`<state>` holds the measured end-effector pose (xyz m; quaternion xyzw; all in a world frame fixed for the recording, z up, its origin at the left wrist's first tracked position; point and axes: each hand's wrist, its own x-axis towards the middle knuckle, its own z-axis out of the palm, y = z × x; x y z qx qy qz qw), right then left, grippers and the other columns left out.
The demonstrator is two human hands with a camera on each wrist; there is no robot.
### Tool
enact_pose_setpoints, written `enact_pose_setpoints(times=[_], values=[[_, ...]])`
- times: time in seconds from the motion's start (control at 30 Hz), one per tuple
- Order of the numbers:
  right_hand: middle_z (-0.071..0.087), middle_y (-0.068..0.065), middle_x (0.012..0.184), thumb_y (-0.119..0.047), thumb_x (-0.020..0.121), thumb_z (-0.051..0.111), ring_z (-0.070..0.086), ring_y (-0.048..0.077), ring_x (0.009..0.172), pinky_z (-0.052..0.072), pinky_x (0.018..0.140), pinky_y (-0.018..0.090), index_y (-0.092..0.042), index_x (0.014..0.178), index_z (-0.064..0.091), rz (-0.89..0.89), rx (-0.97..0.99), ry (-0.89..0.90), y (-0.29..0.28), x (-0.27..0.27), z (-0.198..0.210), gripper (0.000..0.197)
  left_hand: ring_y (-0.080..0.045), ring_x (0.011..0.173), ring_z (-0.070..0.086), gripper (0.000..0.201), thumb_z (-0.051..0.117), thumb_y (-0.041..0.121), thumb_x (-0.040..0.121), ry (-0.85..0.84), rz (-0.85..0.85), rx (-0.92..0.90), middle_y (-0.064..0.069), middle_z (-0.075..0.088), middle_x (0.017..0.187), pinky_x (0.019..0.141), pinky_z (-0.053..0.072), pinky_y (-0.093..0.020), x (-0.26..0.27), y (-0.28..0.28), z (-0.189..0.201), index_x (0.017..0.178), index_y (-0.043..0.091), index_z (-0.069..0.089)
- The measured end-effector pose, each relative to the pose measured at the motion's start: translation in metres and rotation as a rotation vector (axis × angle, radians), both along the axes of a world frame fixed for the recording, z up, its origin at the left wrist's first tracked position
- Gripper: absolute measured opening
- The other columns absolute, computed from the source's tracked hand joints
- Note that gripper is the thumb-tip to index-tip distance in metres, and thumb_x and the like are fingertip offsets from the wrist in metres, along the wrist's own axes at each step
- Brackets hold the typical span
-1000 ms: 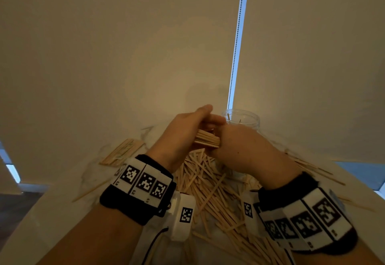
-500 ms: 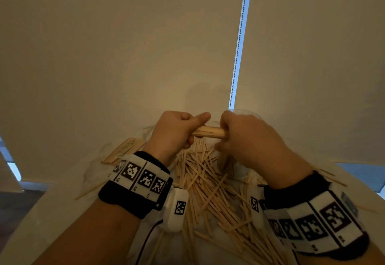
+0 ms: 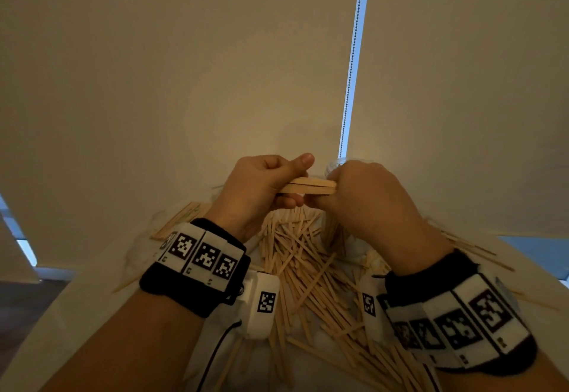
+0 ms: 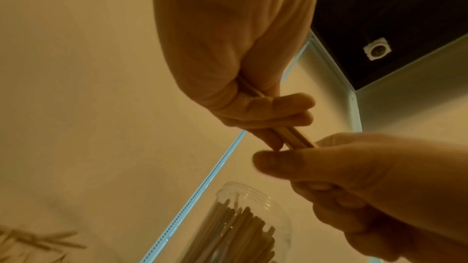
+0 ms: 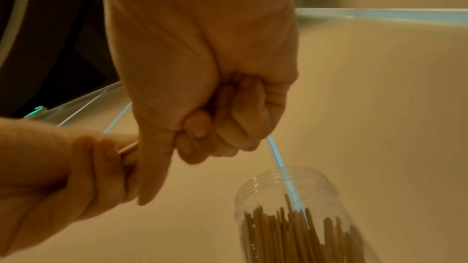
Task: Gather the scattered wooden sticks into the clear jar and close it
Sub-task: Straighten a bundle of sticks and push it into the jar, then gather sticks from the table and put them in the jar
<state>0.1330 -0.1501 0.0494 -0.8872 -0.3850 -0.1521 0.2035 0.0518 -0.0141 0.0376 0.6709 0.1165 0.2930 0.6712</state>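
A small bundle of wooden sticks [image 3: 308,185] lies level between both hands, above the table. My left hand [image 3: 264,188] grips its left end, thumb on top and fingers curled beneath [image 4: 276,115]. My right hand [image 3: 357,203] is curled round its right end [image 5: 202,127]. The clear jar [image 4: 243,227] stands upright and open just behind and below my right hand, with several sticks upright inside [image 5: 298,225]. In the head view only a bit of its rim [image 3: 334,166] shows. A big heap of loose sticks [image 3: 308,268] covers the table between my wrists.
A neat pile of sticks [image 3: 181,219] lies at the left on the white table [image 3: 77,314]. More sticks [image 3: 468,243] trail off to the right. A roller blind with a bead chain [image 3: 354,52] hangs close behind the jar. No lid is in view.
Both hands have lifted slightly with the bundle and turned it level. My right hand now covers most of the jar's mouth in the head view.
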Motion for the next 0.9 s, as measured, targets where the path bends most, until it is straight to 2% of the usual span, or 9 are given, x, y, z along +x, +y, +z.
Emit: enact_pose_setpoints(times=[0.1,0.2,0.37,0.5,0.57,0.63,0.77,0.83,0.9], values=[[0.060,-0.008,0.075,-0.066,0.076,0.069,0.057,0.009,0.070,0.038,0.055,0.024,-0.027,0.086,0.061,0.171,0.113,0.189,-0.013,0.000,0.015,0.041,-0.008,0.045,0.057,0.034,0.074,0.031,0.087,-0.032,0.036,-0.148,-0.005,0.066,0.065,0.043,0.047,-0.013,0.002,0.002,-0.001,0.088,-0.002,0.069],[0.057,-0.008,0.064,-0.063,0.089,0.055,0.053,0.004,0.060,0.034,0.056,0.022,-0.028,0.085,0.068,0.225,0.216,0.250,-0.026,0.004,0.023,0.038,-0.007,0.046,0.058,0.036,0.072,0.033,0.088,-0.061,0.030,-0.217,-0.007,0.066,0.070,0.044,0.048,-0.012,0.005,-0.003,-0.004,0.093,-0.003,0.068],[0.051,-0.009,0.056,-0.049,0.096,0.056,0.047,0.003,0.053,0.032,0.055,0.021,-0.022,0.086,0.075,0.233,0.296,0.362,-0.042,0.014,0.031,0.034,-0.012,0.054,0.065,0.038,0.067,0.037,0.092,-0.095,-0.036,-0.257,-0.014,0.070,0.079,0.049,0.054,-0.015,0.012,-0.020,-0.006,0.097,0.000,0.068],[0.056,-0.008,0.062,-0.046,0.096,0.056,0.050,0.004,0.058,0.032,0.053,0.025,-0.022,0.085,0.073,0.048,0.409,0.298,-0.059,0.034,0.040,0.032,-0.025,0.092,0.074,0.047,0.062,0.047,0.093,-0.026,-0.031,-0.243,-0.015,0.074,0.107,0.074,0.061,-0.030,0.015,-0.023,-0.008,0.117,0.006,0.063],[0.059,-0.005,0.066,-0.045,0.097,0.055,0.052,0.006,0.063,0.032,0.054,0.024,-0.020,0.088,0.071,-0.094,0.456,0.201,-0.068,0.045,0.041,0.031,-0.024,0.104,0.070,0.048,0.070,0.043,0.088,0.059,0.013,-0.206,-0.011,0.071,0.116,0.079,0.061,-0.033,0.020,-0.024,-0.012,0.122,0.012,0.059],[0.058,-0.004,0.067,-0.044,0.097,0.055,0.053,0.010,0.063,0.033,0.054,0.027,-0.019,0.087,0.069,-0.206,0.471,0.123,-0.070,0.054,0.038,0.030,-0.021,0.110,0.064,0.061,0.080,0.039,0.081,0.159,-0.003,-0.160,-0.009,0.065,0.123,0.080,0.060,-0.033,0.031,-0.023,-0.017,0.131,0.017,0.052],[0.062,0.003,0.077,-0.031,0.094,0.060,0.061,0.028,0.078,0.035,0.063,0.028,-0.013,0.088,0.067,-0.259,0.250,-0.027,-0.042,0.068,0.032,0.020,-0.018,0.122,0.051,0.113,0.091,0.044,0.065,0.285,-0.093,0.115,-0.006,0.046,0.142,0.104,0.046,-0.040,0.058,-0.019,-0.012,0.153,0.031,0.021],[0.066,0.011,0.093,-0.019,0.092,0.059,0.064,0.032,0.088,0.037,0.064,0.029,-0.010,0.096,0.065,-0.253,0.062,-0.113,-0.021,0.072,0.030,0.012,-0.015,0.122,0.049,0.130,0.092,0.037,0.067,0.310,-0.147,0.238,0.002,0.050,0.133,0.110,0.039,-0.039,0.077,-0.014,-0.012,0.158,0.025,0.000],[0.066,0.013,0.104,-0.017,0.092,0.058,0.064,0.031,0.092,0.040,0.066,0.030,-0.009,0.105,0.064,-0.193,-0.131,-0.145,0.001,0.079,0.027,0.016,-0.016,0.124,0.055,0.144,0.094,0.046,0.059,0.387,-0.174,0.344,0.006,0.059,0.131,0.111,0.040,-0.044,0.096,-0.011,-0.018,0.158,0.016,-0.007]])
